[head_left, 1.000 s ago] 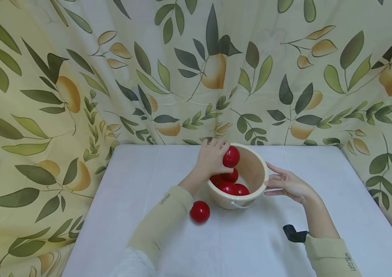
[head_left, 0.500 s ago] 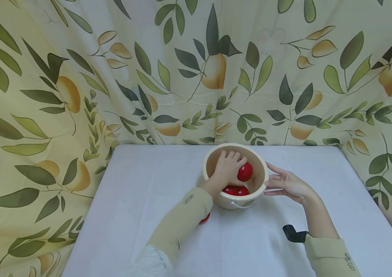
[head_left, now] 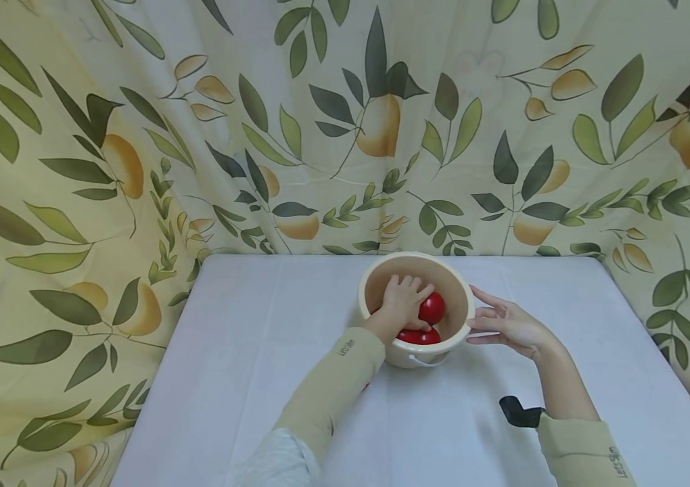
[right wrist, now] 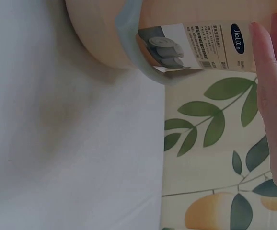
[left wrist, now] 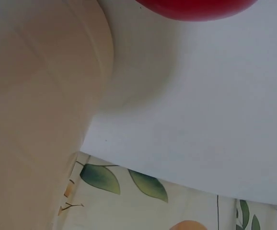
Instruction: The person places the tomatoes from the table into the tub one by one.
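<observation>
My left hand [head_left: 404,303] reaches down inside a cream bucket [head_left: 465,331]. Between its thumb and fingers it grips a glossy red ball [head_left: 432,309]. More red balls [head_left: 421,336] lie below it in the bucket, partly covered by the hand. My right hand [head_left: 512,327] touches the bucket's right side with its fingers extended. In the right wrist view those fingers [right wrist: 265,60] lie straight against the labelled bucket wall [right wrist: 98,28]. One more red ball [left wrist: 198,7] rests on the table outside the bucket; the left forearm hides nearly all of it in the head view.
The bucket's pale handle [right wrist: 136,48] hangs down at its front. A white cloth covers the table [head_left: 247,325]. Behind its far edge hangs a curtain [head_left: 333,122] printed with leaves and fruit. A black strap piece [head_left: 520,412] sticks out from the right sleeve.
My left hand has carried the red ball from over the bucket's left rim down and rightward into the bucket. The right hand has stayed in place.
</observation>
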Demonstrator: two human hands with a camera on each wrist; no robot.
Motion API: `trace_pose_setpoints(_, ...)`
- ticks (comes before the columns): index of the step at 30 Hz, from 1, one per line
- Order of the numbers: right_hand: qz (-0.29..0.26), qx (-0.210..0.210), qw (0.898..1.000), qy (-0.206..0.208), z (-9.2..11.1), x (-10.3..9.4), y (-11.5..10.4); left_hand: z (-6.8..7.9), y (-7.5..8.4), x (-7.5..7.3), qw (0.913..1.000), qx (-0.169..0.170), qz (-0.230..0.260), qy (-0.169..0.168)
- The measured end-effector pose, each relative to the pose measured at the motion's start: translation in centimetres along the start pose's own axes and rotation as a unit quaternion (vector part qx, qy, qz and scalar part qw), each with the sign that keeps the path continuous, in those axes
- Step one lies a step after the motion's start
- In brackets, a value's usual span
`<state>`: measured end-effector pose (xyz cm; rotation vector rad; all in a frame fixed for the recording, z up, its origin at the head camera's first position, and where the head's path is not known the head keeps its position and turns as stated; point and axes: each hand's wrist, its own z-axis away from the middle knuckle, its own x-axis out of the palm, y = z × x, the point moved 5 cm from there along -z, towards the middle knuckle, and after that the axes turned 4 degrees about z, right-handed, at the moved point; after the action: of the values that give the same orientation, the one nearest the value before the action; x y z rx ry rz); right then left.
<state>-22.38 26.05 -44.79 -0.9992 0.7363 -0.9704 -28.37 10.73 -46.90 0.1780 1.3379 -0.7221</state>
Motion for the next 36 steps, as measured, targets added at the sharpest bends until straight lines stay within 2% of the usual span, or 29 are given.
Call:
trace_pose_setpoints(5, -0.001, 0.000, 1.000, 0.001, 0.0, -0.1, 0.0, 0.0, 0.0, 0.3, 0.9993, -0.027, 0.005, -0.024)
trace_pose_setpoints(11, 0.005, -0.001, 1.000, 0.000, 0.0, -0.1, 0.0, 0.0, -0.1, 0.1, 0.9997, -0.023, -0.003, -0.008)
trace_pose_setpoints(15, 0.008, 0.000, 1.000, 0.000, 0.0, 0.0, 0.0, 0.1, -0.2, -0.3, 0.9994, -0.008, 0.006, 0.032)
trace_pose_setpoints(19, 0.011, 0.002, 1.000, 0.001, 0.0, 0.0, 0.0, 0.7, -0.8, -1.4, 0.9940, 0.005, 0.043, 0.100)
trace_pose_setpoints(22, 0.012, 0.000, 1.000, 0.001, 0.0, 0.0, 0.0, 1.8, -1.6, -2.2, 0.9870, 0.008, 0.066, 0.147)
trace_pose_setpoints(27, 0.010, -0.005, 1.000, 0.001, 0.0, 0.0, 0.1, 4.5, -3.7, -2.9, 0.9745, 0.004, 0.107, 0.197)
trace_pose_setpoints(31, 0.006, -0.004, 1.000, 0.001, 0.0, -0.1, 0.1, 6.7, -5.7, -3.0, 0.9644, 0.003, 0.141, 0.223)
trace_pose_setpoints(36, 0.001, -0.001, 1.000, 0.001, -0.1, -0.1, 0.2, 9.5, -7.9, -2.3, 0.9624, -0.014, 0.130, 0.238)
